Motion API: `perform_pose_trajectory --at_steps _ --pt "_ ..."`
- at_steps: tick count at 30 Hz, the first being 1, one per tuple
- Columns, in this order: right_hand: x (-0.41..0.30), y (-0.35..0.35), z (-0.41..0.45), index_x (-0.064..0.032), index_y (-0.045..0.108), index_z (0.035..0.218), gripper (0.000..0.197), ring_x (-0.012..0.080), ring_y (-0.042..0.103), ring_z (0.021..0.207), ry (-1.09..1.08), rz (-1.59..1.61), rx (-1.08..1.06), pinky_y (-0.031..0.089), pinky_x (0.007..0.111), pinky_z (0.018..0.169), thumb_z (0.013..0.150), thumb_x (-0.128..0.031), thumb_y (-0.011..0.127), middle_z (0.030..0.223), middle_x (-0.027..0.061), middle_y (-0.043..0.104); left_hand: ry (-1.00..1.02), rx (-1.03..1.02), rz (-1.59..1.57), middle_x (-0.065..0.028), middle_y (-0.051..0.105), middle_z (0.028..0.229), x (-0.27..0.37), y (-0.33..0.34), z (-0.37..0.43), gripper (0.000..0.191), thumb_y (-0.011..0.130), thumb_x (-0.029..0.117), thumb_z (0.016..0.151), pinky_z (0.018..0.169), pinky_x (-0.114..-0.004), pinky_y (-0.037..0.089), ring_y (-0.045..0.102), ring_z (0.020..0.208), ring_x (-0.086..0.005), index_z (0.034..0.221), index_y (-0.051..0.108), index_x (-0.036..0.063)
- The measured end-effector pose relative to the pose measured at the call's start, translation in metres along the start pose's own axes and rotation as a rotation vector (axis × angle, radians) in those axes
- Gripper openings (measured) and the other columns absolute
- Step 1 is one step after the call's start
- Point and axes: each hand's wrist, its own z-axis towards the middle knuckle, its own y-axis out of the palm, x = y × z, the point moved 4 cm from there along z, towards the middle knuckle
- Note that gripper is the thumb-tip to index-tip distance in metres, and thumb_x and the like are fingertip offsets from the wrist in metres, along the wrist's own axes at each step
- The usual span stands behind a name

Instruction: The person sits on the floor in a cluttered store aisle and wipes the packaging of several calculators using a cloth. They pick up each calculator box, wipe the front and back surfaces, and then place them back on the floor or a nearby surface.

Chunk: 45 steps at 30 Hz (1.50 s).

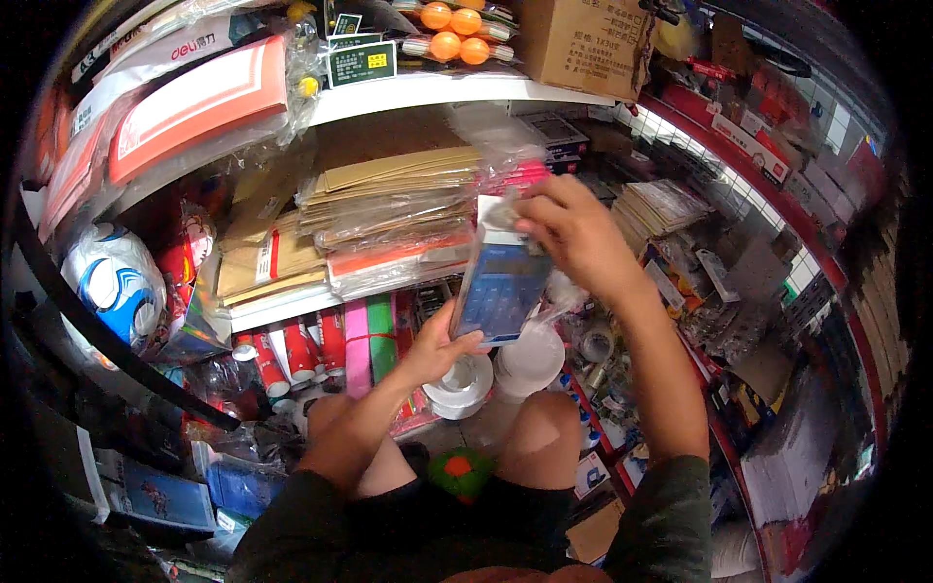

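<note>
A flat blue package (504,288) with a white top tab is tilted up in front of me; it appears to hold a calculator, with a display and key-like squares showing. My left hand (437,346) grips its lower left corner, thumb across the front. At the package's top edge, my right hand (572,226) pinches a crumpled whitish piece (503,213), perhaps a cloth or wipe, against the white tab. Blur there hides the exact contact. Just below the package are white rolls (459,386) and a round white lid-like item (530,357).
Stacked brown envelopes (393,178) fill the shelf ahead, with a cardboard box (583,44) above. A wrapped football (113,284) sits at left behind a black curved bar (116,342). Red-edged shelving (765,197) crowds the right side. My bare knees flank a green stool (461,470).
</note>
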Motion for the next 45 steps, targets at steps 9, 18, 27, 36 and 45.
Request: perform_pose_trajectory --at_steps 9,18,27,36,45 --pt "0.030 -0.040 -0.034 -0.0014 0.067 0.095 0.012 0.0353 0.061 0.095 0.392 -0.206 0.385 0.051 0.043 0.080 0.085 -0.009 0.068 0.102 0.0147 0.063 -0.012 0.013 -0.084 -0.0109 0.050 0.138 0.004 -0.002 0.005 0.061 0.059 0.005 0.096 0.095 -0.041 0.056 0.054 0.123 -0.0222 0.148 0.028 0.0041" --pt "-0.036 0.028 0.021 -0.0018 0.065 0.095 0.012 0.0353 0.056 0.082 0.076 -0.021 0.330 0.046 0.043 0.073 0.085 -0.007 0.069 0.085 0.0151 0.060 -0.052 0.045 -0.148 -0.0092 0.053 0.134 -0.006 -0.003 -0.003 0.058 0.059 0.006 0.097 0.094 -0.037 0.055 0.055 0.119 -0.0181 0.147 0.030 0.0033" --pt "0.001 0.010 0.010 -0.0036 0.066 0.100 0.015 0.0353 0.061 0.088 0.295 -0.090 0.282 0.050 0.042 0.076 0.086 -0.009 0.067 0.093 0.0146 0.062 0.027 0.123 0.071 -0.0118 0.052 0.133 -0.004 -0.033 -0.003 0.055 0.060 0.003 0.095 0.095 -0.044 0.056 0.057 0.119 -0.0249 0.143 0.034 0.0031" --pt "0.014 -0.025 -0.029 -0.0048 0.068 0.095 0.011 0.0328 0.062 0.085 0.440 -0.109 0.690 0.049 0.042 0.074 0.086 -0.012 0.067 0.093 0.0111 0.066 0.059 0.135 -0.118 -0.0115 0.052 0.134 0.024 -0.026 0.000 0.055 0.058 0.002 0.096 0.095 -0.039 0.055 0.055 0.119 -0.0201 0.145 0.033 0.0025" --pt "-0.058 0.022 0.022 -0.0111 0.067 0.101 0.026 0.0279 0.058 0.098 -0.036 -0.069 0.198 0.046 0.044 0.081 0.078 -0.021 0.074 0.103 0.0052 0.062 0.108 0.221 0.179 -0.0089 0.061 0.117 -0.001 -0.040 -0.004 0.045 0.064 0.009 0.095 0.091 -0.032 0.052 0.060 0.103 -0.0141 0.134 0.045 -0.0014"
